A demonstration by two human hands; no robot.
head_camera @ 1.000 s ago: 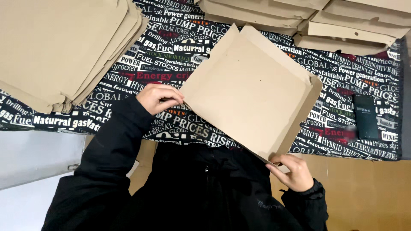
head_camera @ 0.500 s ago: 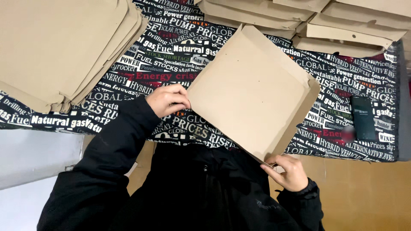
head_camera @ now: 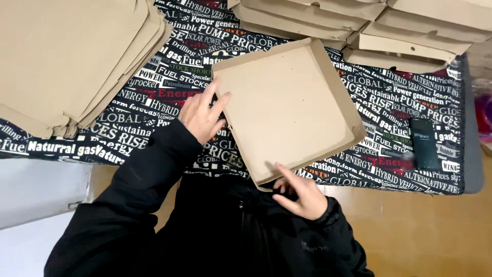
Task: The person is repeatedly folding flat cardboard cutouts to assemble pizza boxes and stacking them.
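Packing station, likely a takeaway or small workshop | flat cardboard blanks (head_camera: pixel 72 56) stacking up far left | folded boxes (head_camera: pixel 359 25) piling along the far edge | text-printed cloth (head_camera: pixel 169 82) covering the table | wooden floor (head_camera: pixel 430 231) showing near right

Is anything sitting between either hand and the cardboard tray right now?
Nothing visible. The left hand already touches the left wall of the cardboard tray, and the right hand grips its near corner.

Shallow brown cardboard box tray (head_camera: pixel 287 107), open side up, walls raised, skewed on table edge
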